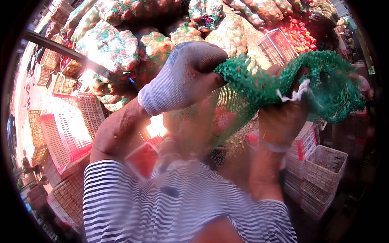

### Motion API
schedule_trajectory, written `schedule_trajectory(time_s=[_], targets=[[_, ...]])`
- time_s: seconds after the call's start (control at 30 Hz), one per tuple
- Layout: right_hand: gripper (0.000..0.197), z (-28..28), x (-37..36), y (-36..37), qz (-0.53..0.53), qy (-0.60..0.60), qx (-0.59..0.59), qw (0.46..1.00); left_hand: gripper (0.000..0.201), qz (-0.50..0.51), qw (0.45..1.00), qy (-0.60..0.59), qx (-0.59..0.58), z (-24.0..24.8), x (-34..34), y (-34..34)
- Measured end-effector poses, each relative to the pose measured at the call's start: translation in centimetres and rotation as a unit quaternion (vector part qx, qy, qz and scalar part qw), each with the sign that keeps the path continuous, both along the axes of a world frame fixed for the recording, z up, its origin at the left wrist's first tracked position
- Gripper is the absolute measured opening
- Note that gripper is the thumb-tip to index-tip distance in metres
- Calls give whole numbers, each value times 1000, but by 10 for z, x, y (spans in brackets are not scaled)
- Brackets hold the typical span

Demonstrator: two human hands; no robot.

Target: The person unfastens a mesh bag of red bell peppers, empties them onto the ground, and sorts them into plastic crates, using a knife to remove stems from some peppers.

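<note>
A green mesh net bag (262,88) is stretched between my two hands in front of my chest. My left hand (178,79), in a pale lavender-grey knit glove with a dark palm, is closed on the bag's left end. Lower on the right, my right hand (282,121) is closed around the bunched netting. Its fingers are partly covered by the mesh. A short white tie (298,91) hangs at the netting beside my right hand. From there the loose mesh bunches out to the right, and a thin blurred fold hangs down between my arms.
Filled mesh sacks (107,46) are heaped across the far side. A plastic crate (278,45) stands beside a pile of small red produce (302,35). Pink and white crates (67,129) are stacked on the left, more crates (325,165) on the right. A metal bar (56,46) crosses the upper left.
</note>
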State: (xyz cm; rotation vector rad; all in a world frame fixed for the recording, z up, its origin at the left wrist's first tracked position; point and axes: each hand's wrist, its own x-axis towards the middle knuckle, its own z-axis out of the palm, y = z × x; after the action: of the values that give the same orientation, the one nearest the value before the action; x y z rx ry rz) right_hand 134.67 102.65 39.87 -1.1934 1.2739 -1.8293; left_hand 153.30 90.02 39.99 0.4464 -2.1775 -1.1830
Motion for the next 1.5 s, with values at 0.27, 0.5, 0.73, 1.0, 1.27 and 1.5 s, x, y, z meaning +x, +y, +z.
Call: schedule_trajectory(time_s=[0.27,0.5,0.73,1.0,1.27,1.5], targets=[[35,20,13,-61,153,-180,-46,971,14,174,984,23,21,9,27,-6],[35,63,14,-126,347,-407,-101,839,63,125,978,165,36,5,5,-8],[22,31,3,-148,243,-218,-29,945,36,120,867,222,429,-71,22,-20],[54,-251,102,-66,239,-45,380,893,45,240,802,357,414,-114,91,42],[43,-294,231,8,400,-462,382,693,56,330,902,-202,193,-185,189,83],[53,-317,228,-10,593,-68,387,702,57,491,787,-30,371,-282,203,185]])
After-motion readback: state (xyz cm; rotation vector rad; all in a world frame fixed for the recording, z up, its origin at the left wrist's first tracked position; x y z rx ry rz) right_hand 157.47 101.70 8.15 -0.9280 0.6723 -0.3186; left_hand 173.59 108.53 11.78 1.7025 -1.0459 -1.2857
